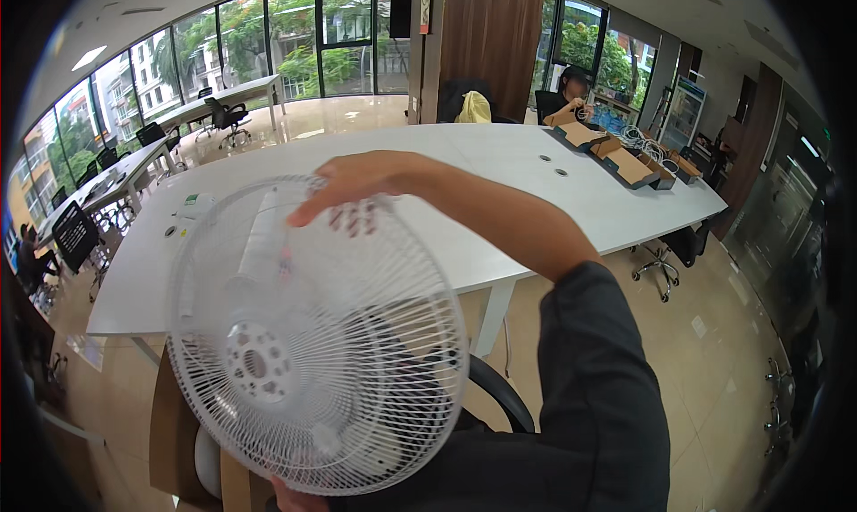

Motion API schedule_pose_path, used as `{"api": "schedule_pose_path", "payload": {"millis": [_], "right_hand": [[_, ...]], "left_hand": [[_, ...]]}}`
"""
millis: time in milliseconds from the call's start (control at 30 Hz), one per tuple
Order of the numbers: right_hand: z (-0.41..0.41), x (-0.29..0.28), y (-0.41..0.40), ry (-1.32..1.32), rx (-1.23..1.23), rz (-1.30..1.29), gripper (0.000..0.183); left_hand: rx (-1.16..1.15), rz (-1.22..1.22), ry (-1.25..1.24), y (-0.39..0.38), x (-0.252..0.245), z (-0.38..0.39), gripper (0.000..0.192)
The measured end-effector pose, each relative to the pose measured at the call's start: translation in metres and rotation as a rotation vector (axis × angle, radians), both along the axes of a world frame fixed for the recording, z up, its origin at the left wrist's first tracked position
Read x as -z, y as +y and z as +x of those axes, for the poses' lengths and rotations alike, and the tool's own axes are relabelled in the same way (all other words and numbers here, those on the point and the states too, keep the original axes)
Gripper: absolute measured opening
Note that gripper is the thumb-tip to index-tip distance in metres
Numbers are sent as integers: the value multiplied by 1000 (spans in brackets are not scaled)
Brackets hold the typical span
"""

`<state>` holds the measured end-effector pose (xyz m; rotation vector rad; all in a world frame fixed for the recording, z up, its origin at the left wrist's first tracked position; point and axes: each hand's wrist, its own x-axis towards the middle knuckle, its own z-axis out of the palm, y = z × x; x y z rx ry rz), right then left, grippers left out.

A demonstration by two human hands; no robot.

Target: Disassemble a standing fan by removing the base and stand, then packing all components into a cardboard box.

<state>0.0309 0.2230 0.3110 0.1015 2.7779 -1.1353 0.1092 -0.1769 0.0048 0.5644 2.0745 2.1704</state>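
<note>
A white wire fan guard (375, 338), round and tilted, fills the space before me, over the near edge of the white table (469, 157). My right hand (361, 180) grips its top rim, the thumb in front and the fingers seen through the wires. At the bottom rim my left hand (298, 495) shows only in part, pressed to the guard; its fingers are mostly hidden. A central ring with holes (258, 363) sits at the guard's left middle. Blurred pale shapes show through the wires, too unclear to name.
Below left stands an open cardboard box (167, 425) holding something white. A white object with a green label (196, 206) lies on the table's left part. Open boxes (626, 160) and white cables (646, 140) are at the far right, near a seated person (572, 100). A chair armrest (502, 395) is beside me.
</note>
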Motion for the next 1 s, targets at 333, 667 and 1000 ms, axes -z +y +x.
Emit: {"api": "schedule_pose_path", "payload": {"millis": [333, 667, 1000], "right_hand": [[-143, 21, -122, -106, -361, 58, 95], [-231, 7, -237, 173, -598, 299, 99], [-333, 41, -393, 579, -1038, 347, 99]], "left_hand": [[-383, -31, -142, -68, 62, 3, 57], [-486, 671, -299, -77, 77, -81, 45], [-599, 582, -314, -195, 125, -196, 95]]}}
